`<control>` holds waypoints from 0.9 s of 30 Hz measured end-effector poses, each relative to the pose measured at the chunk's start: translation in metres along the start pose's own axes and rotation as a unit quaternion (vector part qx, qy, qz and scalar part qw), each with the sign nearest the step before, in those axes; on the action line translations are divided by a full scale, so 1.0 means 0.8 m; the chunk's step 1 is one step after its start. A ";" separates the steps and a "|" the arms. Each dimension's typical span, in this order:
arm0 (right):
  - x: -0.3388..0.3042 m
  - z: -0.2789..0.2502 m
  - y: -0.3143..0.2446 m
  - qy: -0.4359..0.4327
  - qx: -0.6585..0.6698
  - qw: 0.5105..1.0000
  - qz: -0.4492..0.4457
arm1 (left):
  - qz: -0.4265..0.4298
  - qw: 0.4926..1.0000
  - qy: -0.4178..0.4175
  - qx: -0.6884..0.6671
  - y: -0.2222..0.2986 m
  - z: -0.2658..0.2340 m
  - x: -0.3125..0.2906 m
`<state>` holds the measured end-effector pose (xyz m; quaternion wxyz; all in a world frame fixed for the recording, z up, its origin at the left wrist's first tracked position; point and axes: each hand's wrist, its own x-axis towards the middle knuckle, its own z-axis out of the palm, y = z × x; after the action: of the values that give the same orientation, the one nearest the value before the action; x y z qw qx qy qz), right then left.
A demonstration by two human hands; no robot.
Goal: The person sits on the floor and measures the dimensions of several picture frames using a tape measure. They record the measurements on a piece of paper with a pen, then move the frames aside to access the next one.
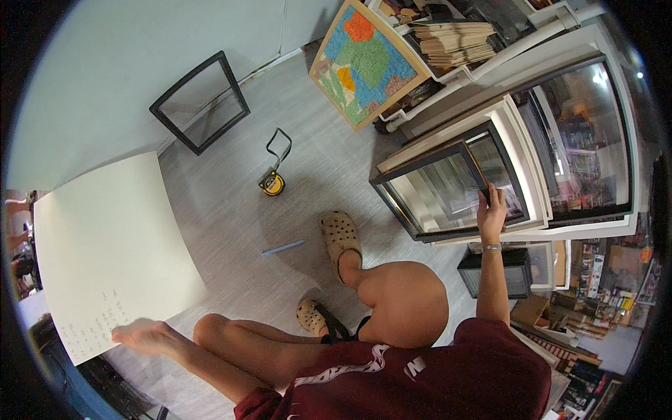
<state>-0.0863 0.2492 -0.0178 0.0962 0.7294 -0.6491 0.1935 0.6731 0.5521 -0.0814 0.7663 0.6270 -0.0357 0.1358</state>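
Note:
My right hand point(492, 213) grips the upper right edge of a dark picture frame point(413, 229), its fingers wrapped over the rim. That frame leans at the front of a stack of frames, with a black frame and pale cream frames point(505, 112) behind it. My left hand point(143, 334) is at the lower corner of a large cream sheet point(119, 238), over some small handwriting. Its fingers look stretched out, though slightly blurred; whether they touch the sheet I cannot tell.
A black frame point(244, 105) leans on the wall. A yellow tape measure point(271, 183) with a black strap and a blue pen point(283, 248) lie on the grey floor. A colourful textured picture point(367, 63) stands by a white rack. A dark box-like frame point(493, 274) sits near my right forearm.

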 end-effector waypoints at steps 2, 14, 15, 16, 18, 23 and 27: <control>-0.004 0.002 0.014 -0.002 -0.002 1.000 0.013 | -0.002 1.000 -0.009 0.005 -0.005 -0.003 0.000; -0.008 0.016 0.059 0.003 -0.129 0.990 0.050 | -0.004 1.000 -0.009 -0.011 0.002 0.008 -0.008; -0.007 0.018 0.055 0.013 -0.136 0.990 0.046 | -0.005 1.000 -0.005 0.003 -0.001 0.001 -0.003; -0.006 0.021 0.050 0.023 -0.142 0.989 0.040 | -0.006 1.000 -0.001 0.017 -0.004 -0.008 0.003; -0.004 0.027 0.046 0.052 -0.148 0.987 0.027 | -0.007 0.999 0.009 0.045 -0.008 -0.024 0.011; -0.011 0.034 0.058 0.098 -0.141 0.984 0.049 | -0.013 0.998 0.047 0.045 -0.006 -0.021 0.017; -0.006 0.053 0.018 0.156 -0.213 0.962 0.068 | -0.052 0.997 0.041 0.032 0.035 -0.027 0.013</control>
<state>-0.0938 0.2351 -0.0602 0.3364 0.6066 -0.7004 0.1684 0.6733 0.5794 -0.0569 0.7525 0.6463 0.0326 0.1223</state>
